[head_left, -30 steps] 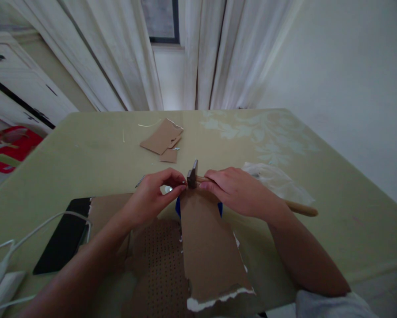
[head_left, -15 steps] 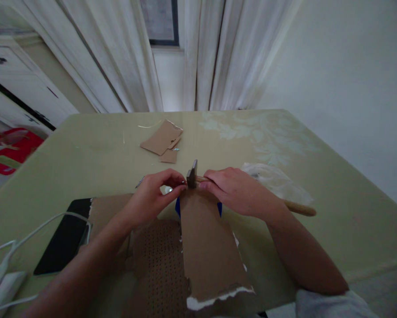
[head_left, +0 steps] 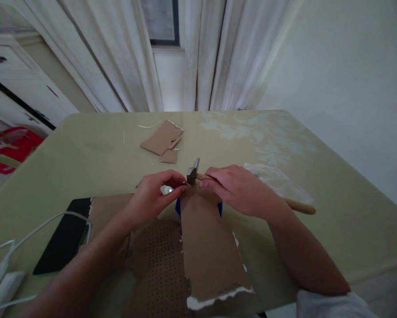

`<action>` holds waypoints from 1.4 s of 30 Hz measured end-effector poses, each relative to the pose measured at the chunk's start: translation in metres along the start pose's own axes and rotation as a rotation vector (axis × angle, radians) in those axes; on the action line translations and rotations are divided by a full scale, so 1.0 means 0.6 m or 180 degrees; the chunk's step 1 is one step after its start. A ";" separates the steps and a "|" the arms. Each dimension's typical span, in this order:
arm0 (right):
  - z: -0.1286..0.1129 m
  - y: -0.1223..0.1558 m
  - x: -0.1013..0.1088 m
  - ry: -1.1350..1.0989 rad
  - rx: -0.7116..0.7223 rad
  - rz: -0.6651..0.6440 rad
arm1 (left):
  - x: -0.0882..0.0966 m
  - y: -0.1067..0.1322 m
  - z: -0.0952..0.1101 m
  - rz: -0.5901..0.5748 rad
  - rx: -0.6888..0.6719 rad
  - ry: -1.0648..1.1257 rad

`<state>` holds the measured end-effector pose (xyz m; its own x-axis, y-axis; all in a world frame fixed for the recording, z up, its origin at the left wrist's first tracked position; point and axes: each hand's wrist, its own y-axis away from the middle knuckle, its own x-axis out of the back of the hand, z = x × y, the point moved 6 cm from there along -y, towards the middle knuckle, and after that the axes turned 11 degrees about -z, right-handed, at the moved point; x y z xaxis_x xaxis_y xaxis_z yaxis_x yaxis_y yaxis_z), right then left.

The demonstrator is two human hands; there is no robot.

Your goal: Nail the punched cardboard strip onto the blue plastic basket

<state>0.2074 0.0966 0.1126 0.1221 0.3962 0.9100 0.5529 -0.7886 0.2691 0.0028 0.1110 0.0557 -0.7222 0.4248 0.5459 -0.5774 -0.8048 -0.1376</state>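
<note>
My right hand (head_left: 238, 188) is closed round the wooden handle of a small hammer (head_left: 192, 171), gripped close to the dark metal head, with the handle's end (head_left: 302, 207) sticking out to the right. My left hand (head_left: 154, 193) pinches something tiny, perhaps a nail, right beside the hammer head at the far end of a torn brown cardboard strip (head_left: 210, 247). A blue object (head_left: 177, 206) shows under that end of the strip. A perforated brown board (head_left: 158, 260) lies below my left wrist.
A black tablet-like slab (head_left: 66, 234) and white cables (head_left: 6, 265) lie at the left on the pale green table (head_left: 95, 163). Cardboard scraps (head_left: 162, 140) sit further back. A crumpled clear plastic bag (head_left: 274, 179) is to the right. White curtains hang behind.
The hammer head has tilted and lifted slightly. Both hands stay in nearly the same place.
</note>
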 end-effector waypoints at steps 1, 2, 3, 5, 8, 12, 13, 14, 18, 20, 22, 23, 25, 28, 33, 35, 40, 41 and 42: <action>-0.001 0.004 0.007 -0.0143 -0.0008 0.0110 | 0.000 0.000 0.000 0.0005 0.0009 -0.0014; -0.002 0.009 0.013 -0.0284 -0.0015 0.0237 | -0.001 0.000 0.000 0.0019 0.0015 -0.0034; -0.004 0.014 0.019 -0.0406 -0.0017 0.0365 | -0.001 0.000 0.000 0.0033 0.0021 -0.0051; -0.009 0.022 0.026 -0.0532 -0.0005 0.0523 | -0.001 0.000 0.000 0.0024 0.0033 -0.0056; -0.020 0.029 0.023 -0.0435 0.0062 0.0399 | -0.002 -0.001 0.000 -0.0017 0.0068 -0.0037; -0.027 0.037 0.024 -0.0391 0.0057 0.0417 | 0.000 -0.001 0.002 -0.0005 0.0083 -0.0098; -0.028 0.039 0.027 -0.0450 0.0055 0.0515 | 0.000 -0.001 0.003 -0.0004 0.0076 -0.0111; -0.029 0.041 0.029 -0.0504 0.0055 0.0594 | 0.000 -0.001 0.003 -0.0002 0.0067 -0.0127; -0.033 0.037 0.022 -0.0360 0.0020 0.0432 | 0.000 -0.001 0.004 -0.0007 0.0010 -0.0157; -0.036 0.036 0.017 -0.0241 0.0022 0.0301 | 0.000 -0.002 0.004 -0.0013 0.0012 -0.0134; -0.037 0.038 0.019 -0.0302 0.0050 0.0379 | 0.000 -0.002 0.004 -0.0010 0.0037 -0.0126; -0.037 0.040 0.023 -0.0372 0.0064 0.0478 | 0.000 -0.002 0.003 -0.0010 0.0049 -0.0133; -0.037 0.042 0.027 -0.0478 0.0072 0.0637 | 0.000 -0.001 0.002 -0.0006 0.0067 -0.0166; -0.036 0.038 0.021 -0.0321 -0.0005 0.0504 | -0.001 0.000 -0.002 -0.0045 0.0106 -0.0188; -0.036 0.036 0.018 -0.0238 0.0015 0.0379 | -0.003 0.000 -0.005 -0.0088 0.0099 -0.0185; -0.034 0.038 0.021 -0.0378 0.0016 0.0513 | -0.003 0.000 -0.004 -0.0068 0.0075 -0.0257; -0.035 0.032 0.008 -0.0135 -0.0014 0.0252 | -0.005 0.000 -0.001 -0.0124 0.0091 -0.0301; -0.035 0.032 0.008 -0.0106 -0.0003 0.0228 | -0.006 0.000 -0.001 -0.0142 0.0081 -0.0284; -0.036 0.033 0.009 -0.0117 0.0016 0.0240 | -0.007 0.000 0.000 -0.0152 0.0068 -0.0277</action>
<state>0.2014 0.0727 0.1298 0.1936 0.3528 0.9154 0.5451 -0.8145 0.1986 0.0059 0.1095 0.0535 -0.6576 0.4261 0.6213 -0.6016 -0.7934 -0.0926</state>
